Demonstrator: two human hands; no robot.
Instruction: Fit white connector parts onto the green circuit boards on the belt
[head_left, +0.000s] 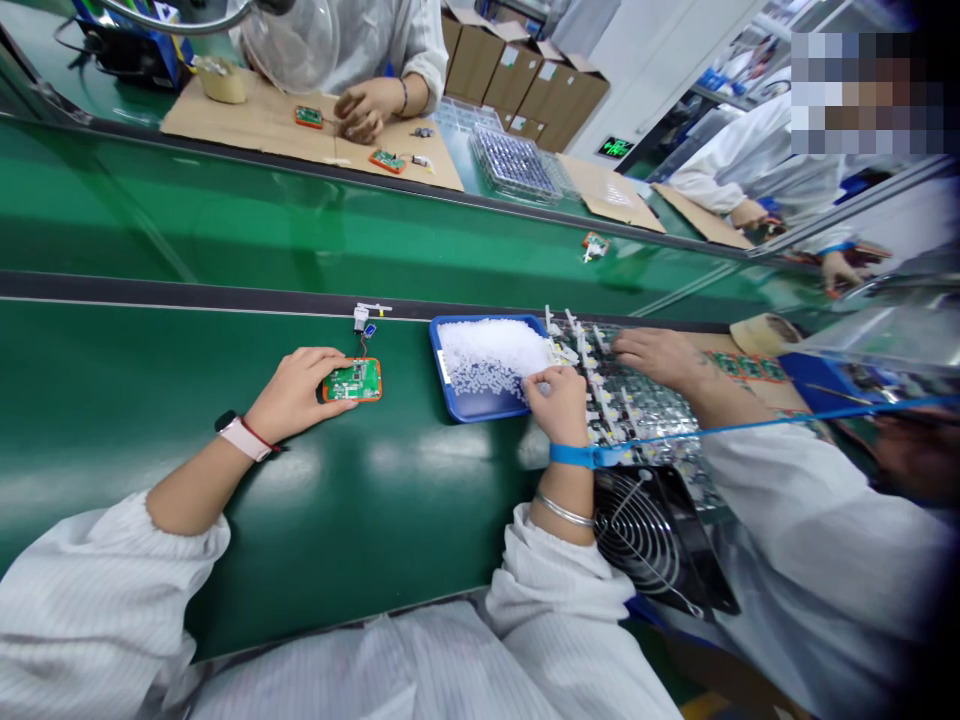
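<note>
1. The left hand [294,395] lies on a green conveyor belt [390,510], its fingers wrapped firmly round one end of a green circuit board [352,381] in an orange frame. This grip seems to keep the board steady on the smooth belt.
2. A thin red wire [363,346] rises from the circuit board to a small white part [361,318], which lies on the belt, apparently placed there so the wire stays slack.
3. The right hand [559,405] rests at the edge of a blue tray [480,367] heaped with small white pieces [491,352]. Its fingers are curled among them, but I cannot tell whether they are pinching one.
4. The tray sits close beside the circuit board, probably so both hands can work without long reaches.
5. A blue wrist strap [577,455] circles the right wrist, and its cord [750,427] runs off to the right, likely as a guard against static.
6. A co-worker's hand [652,358] reaches separately over a tray of small parts [630,400], beside a black fan [649,535].
</note>
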